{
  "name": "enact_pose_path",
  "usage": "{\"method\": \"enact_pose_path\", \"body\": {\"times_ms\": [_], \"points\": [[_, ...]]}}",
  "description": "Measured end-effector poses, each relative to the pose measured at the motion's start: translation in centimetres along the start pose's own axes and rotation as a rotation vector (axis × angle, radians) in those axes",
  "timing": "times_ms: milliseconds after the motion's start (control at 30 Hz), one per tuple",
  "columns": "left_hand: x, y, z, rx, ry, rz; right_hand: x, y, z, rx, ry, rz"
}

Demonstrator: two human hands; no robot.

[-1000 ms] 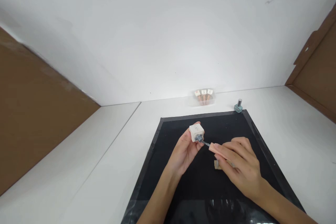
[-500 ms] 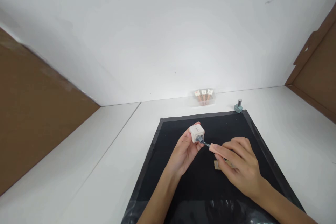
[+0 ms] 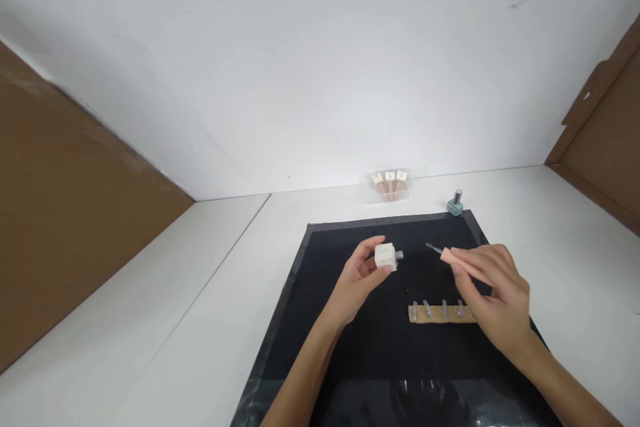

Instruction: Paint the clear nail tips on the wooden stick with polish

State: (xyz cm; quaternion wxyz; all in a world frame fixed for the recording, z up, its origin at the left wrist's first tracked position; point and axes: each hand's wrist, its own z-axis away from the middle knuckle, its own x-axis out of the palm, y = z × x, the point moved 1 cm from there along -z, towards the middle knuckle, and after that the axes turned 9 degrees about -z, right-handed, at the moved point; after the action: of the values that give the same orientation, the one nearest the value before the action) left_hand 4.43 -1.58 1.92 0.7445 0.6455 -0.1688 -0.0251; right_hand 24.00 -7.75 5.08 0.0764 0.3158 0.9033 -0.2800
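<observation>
Between the fingers and thumb of my left hand [image 3: 357, 283] is a small white square nail polish bottle [image 3: 385, 256], tilted so its grey-blue neck points right. My right hand [image 3: 493, 290] pinches the peach handle of a nail polish brush [image 3: 447, 255]. The brush's thin stem and grey tip point up and left, apart from the bottle neck. Below the brush, a cardboard strip [image 3: 436, 315] with several clear nail tips standing on it lies on the black mat [image 3: 370, 347]. My right hand hides the strip's right end.
A clear plastic tray [image 3: 370, 195] with three white-and-peach bottles stands against the back wall. Right of it sits a grey-green bottle with a silver cap [image 3: 455, 204], behind the mat. Brown cardboard panels [image 3: 75, 200] flank the white table.
The brush has come out of the bottle neck and moved right and up with my right hand. My left hand has turned the bottle and shifted it slightly right. More of the strip shows.
</observation>
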Motion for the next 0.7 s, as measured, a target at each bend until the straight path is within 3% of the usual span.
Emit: {"method": "enact_pose_path", "body": {"times_ms": [133, 300, 400, 533, 700], "points": [[-0.3, -0.8, -0.4, -0.002, -0.094, -0.260, -0.5, 0.8, 0.0, 0.065, 0.033, -0.009], [-0.9, -2.1, -0.8, 0.127, -0.085, -0.729, -1.0, 1.2, -0.1, 0.118, 0.055, -0.016], [-1.2, -2.7, -0.9, 0.161, -0.152, -0.793, -1.3, 1.6, -0.1, 0.217, 0.047, -0.037], [-1.6, -2.5, -0.8, 0.160, -0.211, -0.848, -1.9, 2.4, 0.0, 0.485, 0.018, -0.129], [-2.0, -0.2, 0.7, 0.197, -0.104, -0.942, -3.2, 4.0, 0.6, 0.665, -0.028, -0.190]]}}
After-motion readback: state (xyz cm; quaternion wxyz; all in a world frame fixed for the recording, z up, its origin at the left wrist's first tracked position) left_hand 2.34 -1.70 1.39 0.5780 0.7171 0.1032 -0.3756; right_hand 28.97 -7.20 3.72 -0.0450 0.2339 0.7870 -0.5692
